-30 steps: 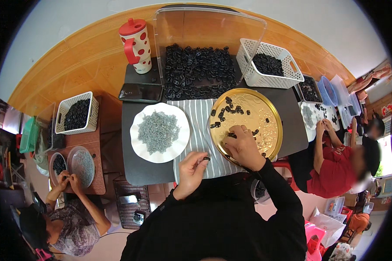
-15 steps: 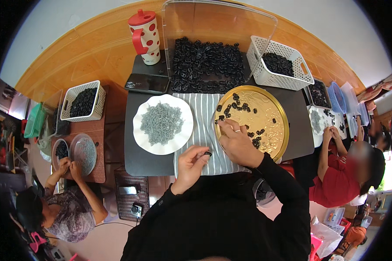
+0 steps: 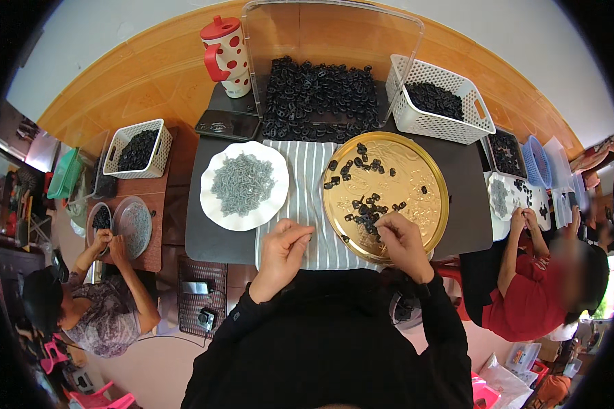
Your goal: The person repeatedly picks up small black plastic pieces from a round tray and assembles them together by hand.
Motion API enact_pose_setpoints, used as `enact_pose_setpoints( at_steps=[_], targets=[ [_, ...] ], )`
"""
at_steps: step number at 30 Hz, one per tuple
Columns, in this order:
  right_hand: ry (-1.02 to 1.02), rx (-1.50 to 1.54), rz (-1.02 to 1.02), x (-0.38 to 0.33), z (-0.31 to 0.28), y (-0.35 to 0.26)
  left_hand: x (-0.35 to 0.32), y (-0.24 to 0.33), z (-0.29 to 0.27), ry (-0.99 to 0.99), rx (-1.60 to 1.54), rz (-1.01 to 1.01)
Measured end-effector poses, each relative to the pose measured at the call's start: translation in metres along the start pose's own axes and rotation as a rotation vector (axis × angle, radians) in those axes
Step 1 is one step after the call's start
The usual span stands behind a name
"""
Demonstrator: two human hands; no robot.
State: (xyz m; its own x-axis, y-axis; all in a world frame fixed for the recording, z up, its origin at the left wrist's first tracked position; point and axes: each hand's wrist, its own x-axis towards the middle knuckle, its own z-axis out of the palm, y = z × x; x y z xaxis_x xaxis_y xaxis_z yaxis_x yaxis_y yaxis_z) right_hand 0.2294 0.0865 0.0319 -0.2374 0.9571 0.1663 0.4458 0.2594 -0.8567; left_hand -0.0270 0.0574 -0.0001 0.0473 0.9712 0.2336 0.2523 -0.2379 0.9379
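Over the striped grey cloth [image 3: 305, 163], my left hand [image 3: 280, 255] is closed in a pinch; a dark bit of a small black plastic part shows at its fingertips. My right hand [image 3: 406, 244] is over the near part of a round gold tray [image 3: 416, 153]. Its fingertips are pressed together at a loose heap of black plastic parts [image 3: 367, 219], and whether they grip one is hidden. More black parts lie scattered on the tray. Left of the cloth, a white scalloped plate [image 3: 215, 213] carries a pile of small grey pieces [image 3: 244, 184].
Behind the cloth, a clear bin [image 3: 419, 41] holds many black parts [image 3: 320, 92]. A white basket [image 3: 477, 123] stands right of it; a phone [image 3: 226, 125] and a red-lidded tumbler [image 3: 230, 61] stand left. Two people work at side tables [image 3: 153, 235].
My right hand has moved from the tray's left edge toward me and right, to the near heap. My left hand has shifted slightly left, still pinched. The view has shifted a little.
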Motion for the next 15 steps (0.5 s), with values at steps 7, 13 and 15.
enact_pose_setpoints(
  at_steps=[7, 13, 15],
  targets=[
    [-0.023, 0.346, 0.203, -0.02, 0.007, 0.017, 0.006, 0.02, 0.031, -0.082, 0.396, 0.219],
    [0.024, 0.38, 0.146, -0.022, 0.004, 0.015, 0.036, 0.037, 0.057, 0.029, 0.483, 0.307],
    [0.042, 0.394, 0.135, -0.021, 0.005, 0.012, 0.047, 0.037, 0.066, -0.082, 0.649, 0.265]
  ],
)
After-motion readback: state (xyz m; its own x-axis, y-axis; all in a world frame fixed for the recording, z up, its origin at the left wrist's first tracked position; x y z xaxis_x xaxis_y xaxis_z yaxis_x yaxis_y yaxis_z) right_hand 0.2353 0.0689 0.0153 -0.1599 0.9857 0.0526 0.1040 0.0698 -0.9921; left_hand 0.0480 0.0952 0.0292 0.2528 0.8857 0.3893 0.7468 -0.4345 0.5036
